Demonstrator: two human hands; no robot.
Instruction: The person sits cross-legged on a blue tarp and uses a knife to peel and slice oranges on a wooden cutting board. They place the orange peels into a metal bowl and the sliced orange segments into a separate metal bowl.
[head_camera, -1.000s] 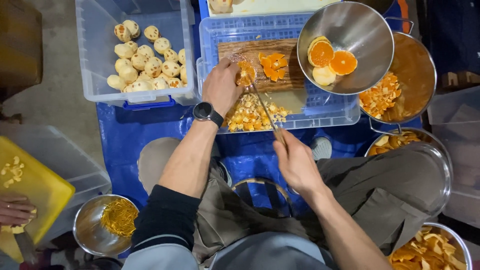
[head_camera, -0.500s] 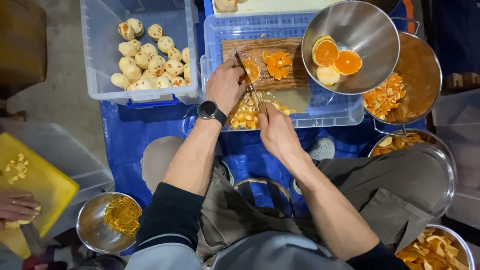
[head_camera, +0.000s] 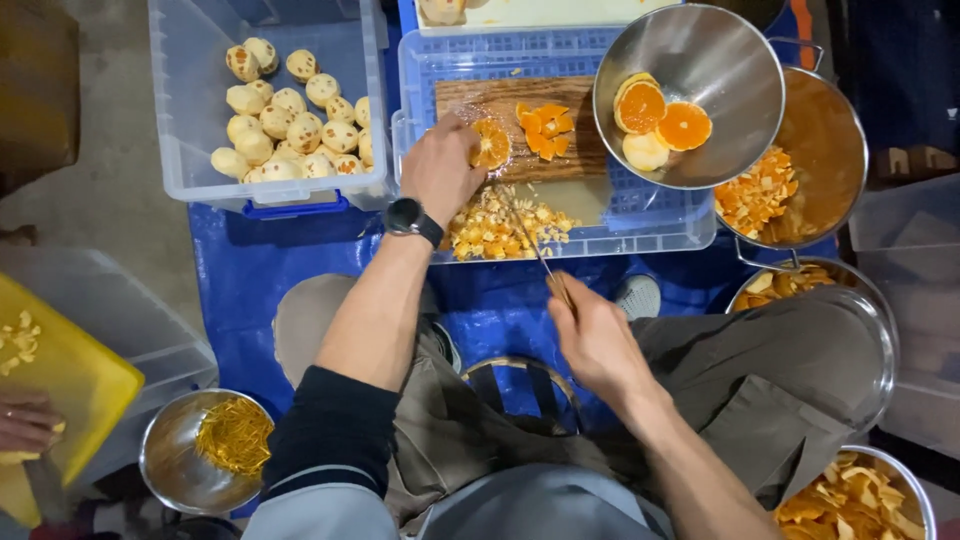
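A blue sheet (head_camera: 250, 280) covers the floor under your knees. On it, far left, stands a clear plastic bin (head_camera: 190, 120) of pale peeled fruit (head_camera: 290, 125); straight ahead an upturned pale blue crate (head_camera: 650, 215) carries a wooden cutting board (head_camera: 580, 150). To your right, a tilted steel bowl (head_camera: 700, 60) holding orange halves (head_camera: 665, 115) leans over a larger steel pot (head_camera: 830, 150) of cut pieces. Nearer you, on the right, another steel basin (head_camera: 860, 300) and a bowl of peel (head_camera: 850, 500); at lower left, a small bowl of shredded zest (head_camera: 205, 450) beside a yellow board (head_camera: 60, 380), where another person's hand (head_camera: 25, 420) rests.

Your left hand (head_camera: 440, 165) presses an orange half (head_camera: 492, 143) onto the board, fingers curled over it. Your right hand (head_camera: 595, 340) is clenched round the handle of a knife (head_camera: 530, 235), its blade reaching over the chopped peel heap (head_camera: 505, 225) on the crate.
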